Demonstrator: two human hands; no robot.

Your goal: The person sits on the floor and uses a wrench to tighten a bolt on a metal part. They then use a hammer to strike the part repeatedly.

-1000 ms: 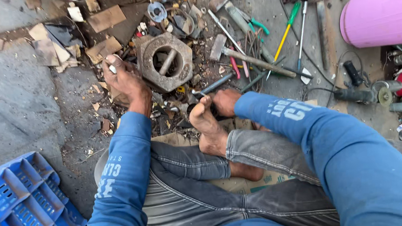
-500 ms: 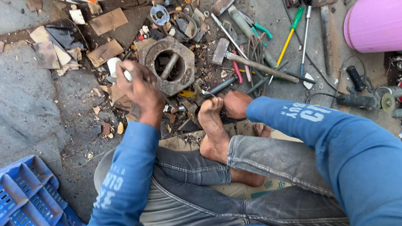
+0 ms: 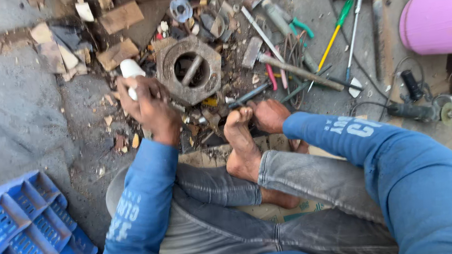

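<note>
My left hand is closed around a short white cylinder, whose top sticks out above my fingers. It sits just left of a rusty hexagonal metal ring with a bar across its hole. My right hand rests on the ground beside my bare foot. Its fingers are closed on the near end of a dark metal rod that points up and to the right. Small metal bits and debris lie between my two hands.
A blue plastic crate sits at the lower left and a pink bucket at the upper right. A hammer, screwdrivers, pliers, an angle grinder and wood scraps litter the ground ahead.
My left hand has drawn back a little from the hexagonal ring, toward my body, with the white cylinder in it. My right hand has stayed by my foot.
</note>
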